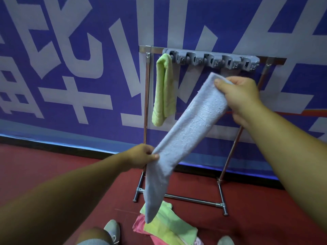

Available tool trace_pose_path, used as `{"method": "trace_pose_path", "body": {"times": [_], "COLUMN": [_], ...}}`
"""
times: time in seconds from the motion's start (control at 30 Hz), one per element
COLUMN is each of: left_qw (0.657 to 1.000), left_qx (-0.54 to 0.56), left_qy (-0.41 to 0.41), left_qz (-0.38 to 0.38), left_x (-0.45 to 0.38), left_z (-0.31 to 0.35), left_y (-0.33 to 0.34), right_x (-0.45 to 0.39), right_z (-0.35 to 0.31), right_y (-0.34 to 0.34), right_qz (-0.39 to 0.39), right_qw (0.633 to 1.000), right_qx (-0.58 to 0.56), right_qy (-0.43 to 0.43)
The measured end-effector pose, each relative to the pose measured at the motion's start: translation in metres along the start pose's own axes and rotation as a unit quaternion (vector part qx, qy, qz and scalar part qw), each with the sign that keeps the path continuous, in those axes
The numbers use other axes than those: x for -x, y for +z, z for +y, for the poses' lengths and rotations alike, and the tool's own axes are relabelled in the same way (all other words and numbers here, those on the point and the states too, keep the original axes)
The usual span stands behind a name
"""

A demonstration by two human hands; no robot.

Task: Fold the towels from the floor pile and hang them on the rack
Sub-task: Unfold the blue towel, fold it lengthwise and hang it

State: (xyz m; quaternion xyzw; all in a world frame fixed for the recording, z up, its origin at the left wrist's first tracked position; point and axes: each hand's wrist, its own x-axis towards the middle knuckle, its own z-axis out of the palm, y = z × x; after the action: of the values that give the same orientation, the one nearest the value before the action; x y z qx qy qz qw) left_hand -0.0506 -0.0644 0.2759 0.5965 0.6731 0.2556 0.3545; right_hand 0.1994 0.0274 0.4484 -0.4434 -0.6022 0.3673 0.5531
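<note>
A long, narrowly folded light blue towel (187,128) stretches slantwise between my hands. My right hand (242,98) grips its upper end just below the grey clip holder (212,58) on the metal rack (146,96). Lower down, my left hand (143,156) pinches the towel near its middle, and the loose tail hangs toward the floor. A folded green towel (163,91) hangs from the rack's left end. On the red floor by my feet lies the pile of green and pink towels (168,227).
The rack stands against a blue wall banner with large white characters (70,68). Its chrome base bar (191,199) and feet rest on the red floor. My grey shoes (112,230) flank the pile at the bottom edge.
</note>
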Motion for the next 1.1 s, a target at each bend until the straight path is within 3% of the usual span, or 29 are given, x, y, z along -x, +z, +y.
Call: {"method": "trace_pose_path", "body": {"times": [0.07, 0.13, 0.2, 0.27, 0.33, 0.43, 0.53, 0.63, 0.73, 0.83, 0.97, 1.1], "left_qw": [0.998, 0.993, 0.989, 0.985, 0.977, 0.971, 0.974, 0.971, 0.966, 0.964, 0.945, 0.965], "left_qx": [0.039, 0.082, 0.091, 0.091, 0.118, 0.143, 0.149, 0.171, 0.201, 0.237, 0.301, 0.214], "left_qy": [0.025, 0.070, 0.114, 0.148, 0.178, 0.188, 0.168, 0.161, 0.135, 0.113, 0.122, 0.152], "left_qz": [0.029, 0.038, 0.025, 0.020, 0.025, 0.038, 0.028, -0.036, -0.087, -0.032, 0.041, 0.019], "left_x": [0.000, 0.000, 0.002, 0.004, 0.006, 0.011, 0.013, 0.012, 0.007, -0.002, -0.019, -0.036], "left_z": [0.005, 0.025, 0.059, 0.095, 0.123, 0.141, 0.135, 0.122, 0.104, 0.099, 0.117, 0.144], "left_y": [-0.012, -0.024, -0.031, -0.032, -0.033, -0.043, -0.049, -0.040, -0.027, -0.019, -0.028, -0.041], "right_x": [-0.005, 0.000, 0.014, 0.033, 0.044, 0.043, 0.036, 0.031, 0.028, 0.019, 0.001, -0.009], "right_z": [0.023, 0.035, 0.035, 0.030, 0.028, 0.021, 0.019, 0.019, 0.018, 0.021, 0.033, 0.040], "right_y": [-0.007, -0.009, 0.002, 0.020, 0.033, 0.029, 0.022, 0.022, 0.022, 0.018, 0.004, 0.003], "right_qz": [0.049, 0.046, -0.058, -0.240, -0.345, -0.318, -0.281, -0.250, -0.206, -0.168, -0.191, -0.288], "right_qw": [0.995, 0.970, 0.951, 0.944, 0.923, 0.940, 0.947, 0.960, 0.978, 0.985, 0.971, 0.945], "right_qx": [0.086, 0.227, 0.274, 0.210, 0.158, 0.100, 0.139, 0.112, 0.006, -0.026, 0.134, 0.147], "right_qy": [0.001, -0.071, -0.131, -0.085, -0.061, -0.068, -0.068, -0.060, -0.017, 0.030, 0.046, 0.036]}}
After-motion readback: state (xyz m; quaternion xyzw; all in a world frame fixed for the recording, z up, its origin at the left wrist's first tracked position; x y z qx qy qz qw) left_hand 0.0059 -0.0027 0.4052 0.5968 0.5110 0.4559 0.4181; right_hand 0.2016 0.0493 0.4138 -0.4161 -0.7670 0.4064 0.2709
